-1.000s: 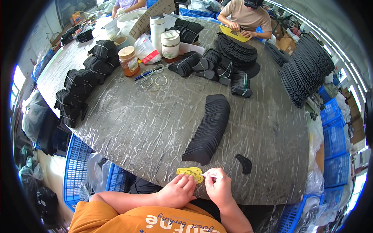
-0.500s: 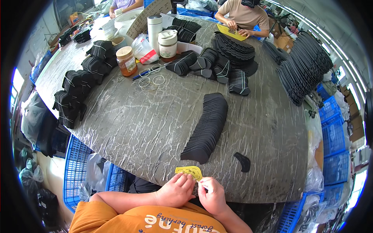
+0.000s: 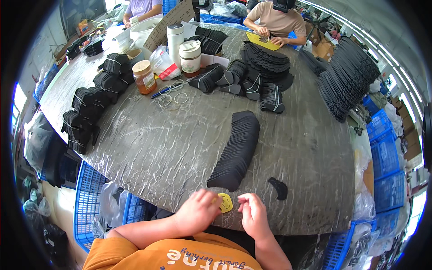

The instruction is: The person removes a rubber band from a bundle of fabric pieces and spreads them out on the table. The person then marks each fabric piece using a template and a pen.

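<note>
At the table's near edge, the fingers of my left hand [image 3: 198, 210] are closed on the left end of a small flat yellow template [image 3: 226, 203], hiding part of it. Just right of it is my right hand [image 3: 254, 218], apart from the template. Its fingers are curled together, and whatever may be in them is too small to make out. A long fanned row of black shaped pieces [image 3: 238, 150] lies just beyond my hands. One loose curved black piece [image 3: 279, 188] rests to the right.
Tied black bundles [image 3: 83, 101] line the left side; more bundles [image 3: 272, 99] and a large stack [image 3: 346, 78] stand farther off. A jar [image 3: 144, 77], a white flask [image 3: 175, 42], a lidded cup [image 3: 190, 56] and rubber bands [image 3: 173, 100] sit mid-table. Across, a person [image 3: 276, 27] handles a yellow sheet.
My right hand has come off the yellow template and moved slightly right and up. My left hand has shifted a little left, and the template has turned and sits slightly lower.
</note>
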Demonstrator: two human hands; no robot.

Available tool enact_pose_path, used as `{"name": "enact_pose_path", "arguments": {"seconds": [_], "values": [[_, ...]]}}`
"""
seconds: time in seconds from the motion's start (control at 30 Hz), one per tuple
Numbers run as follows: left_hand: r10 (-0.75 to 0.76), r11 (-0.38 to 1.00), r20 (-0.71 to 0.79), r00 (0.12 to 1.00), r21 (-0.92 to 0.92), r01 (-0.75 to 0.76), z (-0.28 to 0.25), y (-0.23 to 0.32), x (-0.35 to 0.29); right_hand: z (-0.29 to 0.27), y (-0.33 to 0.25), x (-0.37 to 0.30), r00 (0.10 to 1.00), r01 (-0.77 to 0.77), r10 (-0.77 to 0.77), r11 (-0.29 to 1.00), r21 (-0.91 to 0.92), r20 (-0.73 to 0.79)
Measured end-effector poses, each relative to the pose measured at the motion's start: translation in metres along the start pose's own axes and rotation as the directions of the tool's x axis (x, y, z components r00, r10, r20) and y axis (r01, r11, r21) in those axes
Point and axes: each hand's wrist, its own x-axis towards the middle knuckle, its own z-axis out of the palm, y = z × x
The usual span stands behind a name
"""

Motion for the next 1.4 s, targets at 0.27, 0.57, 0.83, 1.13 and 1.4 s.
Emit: {"name": "enact_pose_path", "arguments": {"seconds": [0.27, 0.57, 0.83, 1.13, 1.4], "values": [[-0.05, 0.996, -0.007, 0.999, -0.077, 0.05, -0.001, -0.024, 0.006, 0.002, 0.009, 0.018, 0.977, -0.027, 0.049, 0.994, -0.106, 0.208], [0.036, 0.948, -0.188, 0.981, -0.306, -0.093, 0.008, -0.037, -0.012, 0.009, -0.001, 0.014, 0.977, -0.098, 0.117, 0.989, -0.111, 0.181], [0.004, 0.89, -0.176, 0.984, -0.448, -0.084, 0.007, -0.042, -0.014, -0.084, 0.031, 0.014, 0.925, -0.319, 0.287, 0.942, -0.1, -0.247], [-0.097, 0.863, -0.215, 0.972, -0.505, -0.025, 0.01, -0.04, -0.017, -0.09, 0.053, 0.019, 0.927, -0.306, 0.055, 0.684, -0.662, -0.372], [-0.508, 0.594, -0.151, 0.848, -0.775, 0.218, 0.02, -0.037, -0.024, -0.04, -0.001, 0.041, 0.967, 0.171, -0.253, 0.756, -0.632, -0.04]]}}
